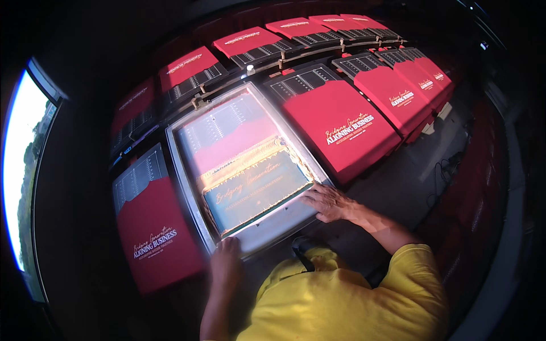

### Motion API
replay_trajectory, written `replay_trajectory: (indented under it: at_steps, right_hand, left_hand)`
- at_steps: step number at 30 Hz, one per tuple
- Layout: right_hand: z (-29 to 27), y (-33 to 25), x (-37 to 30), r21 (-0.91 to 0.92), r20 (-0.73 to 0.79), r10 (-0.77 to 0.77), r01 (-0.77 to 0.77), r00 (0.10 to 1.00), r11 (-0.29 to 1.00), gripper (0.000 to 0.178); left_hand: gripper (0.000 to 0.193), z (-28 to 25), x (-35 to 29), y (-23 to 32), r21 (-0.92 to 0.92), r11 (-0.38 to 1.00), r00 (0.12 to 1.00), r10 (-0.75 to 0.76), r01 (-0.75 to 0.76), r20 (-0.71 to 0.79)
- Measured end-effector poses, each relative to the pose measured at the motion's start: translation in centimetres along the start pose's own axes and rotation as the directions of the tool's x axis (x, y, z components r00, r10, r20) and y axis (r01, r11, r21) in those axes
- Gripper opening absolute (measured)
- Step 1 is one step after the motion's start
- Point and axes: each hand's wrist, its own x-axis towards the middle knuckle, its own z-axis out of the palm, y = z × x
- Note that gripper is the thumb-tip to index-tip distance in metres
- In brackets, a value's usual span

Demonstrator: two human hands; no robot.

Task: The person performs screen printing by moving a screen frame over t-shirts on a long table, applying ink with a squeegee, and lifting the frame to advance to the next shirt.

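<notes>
A screen printing frame (185,165) with a pale metal rim lies over one of the printing boards, in front of me. Its mesh holds a dark teal stencil panel (253,190) with script lettering, and a yellowish band runs along the panel's far side. Through the mesh, red cloth shows blurred beneath. At the frame's near left corner my left hand (226,256) has its fingers curled on the rim, partly in shadow. My right hand (329,203) grips the near right corner, fingers bent over the edge.
Red printed cloth pieces lie on black boards with white ruled markings: one at left (156,227), one at right (341,125), and several more along two curving rows. A rail (296,55) with small clamps separates the rows. A bright window (25,165) stands far left; cables (449,167) lie right.
</notes>
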Motion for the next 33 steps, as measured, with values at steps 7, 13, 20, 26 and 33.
replay_trajectory:
  at_steps: [7,13,20,26,33]
  right_hand:
    - [-0.9,-0.7,2.2,-0.008,-0.157,0.064,-0.066,0.985,0.998,0.037]
    - [-0.2,-2.2,0.3,-0.005,-0.17,0.07,-0.071,0.983,0.997,0.028]
    - [3.1,2.0,4.3,-0.14,-0.246,0.055,-0.092,0.968,0.986,0.023]
    - [3.7,8.4,12.5,-0.117,-0.153,0.145,-0.163,0.977,0.98,0.039]
    - [0.3,9.8,15.9,-0.072,-0.127,0.104,-0.113,0.986,0.991,0.031]
  left_hand:
    - [0.043,0.6,1.7,-1.3,-0.067,0.989,0.98,-0.139,0.131,-0.144]
    - [0.049,4.5,-0.8,-1.7,0.022,0.997,0.979,-0.064,0.069,-0.194]
    - [0.041,5.0,4.5,-5.1,0.046,0.999,0.928,-0.006,0.025,-0.372]
    - [0.029,1.2,13.1,-9.6,0.057,0.996,0.971,-0.05,0.065,-0.235]
    - [0.032,-2.8,16.2,-10.4,0.036,0.99,0.98,-0.131,0.138,-0.148]
